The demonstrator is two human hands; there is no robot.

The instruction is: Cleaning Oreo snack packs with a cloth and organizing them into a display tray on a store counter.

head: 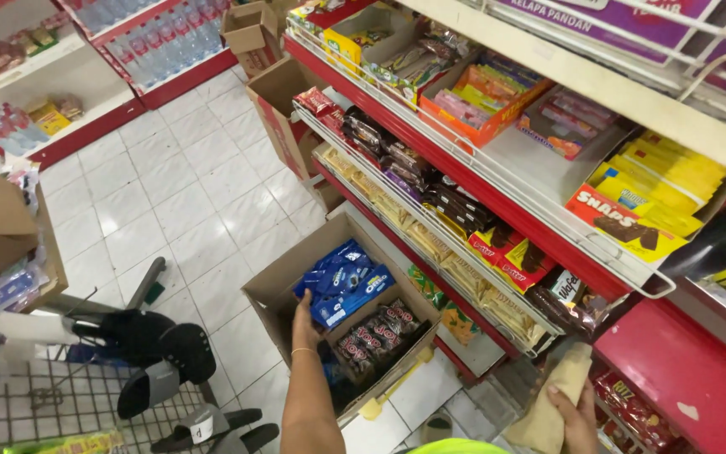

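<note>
My left hand (302,324) reaches down into the open cardboard box (272,282) on the floor, fingers loosely spread and empty, hovering just beside the blue biscuit packs (344,286) without gripping one yet. My right hand (577,412) is clenched around a folded piece of brown cardboard (558,395), held low near the bottom red shelf (682,378). The box looks to be well filled: the blue packs lie at its far side, and dark packs with red print (376,332) lie in a heap nearer me, so I judge most of the unpacking remains. The wire-fronted shelves (464,181) to my right are already crowded with snack packets. Behind the box, white floor tiles (178,193) run to another empty carton (283,109).
</note>
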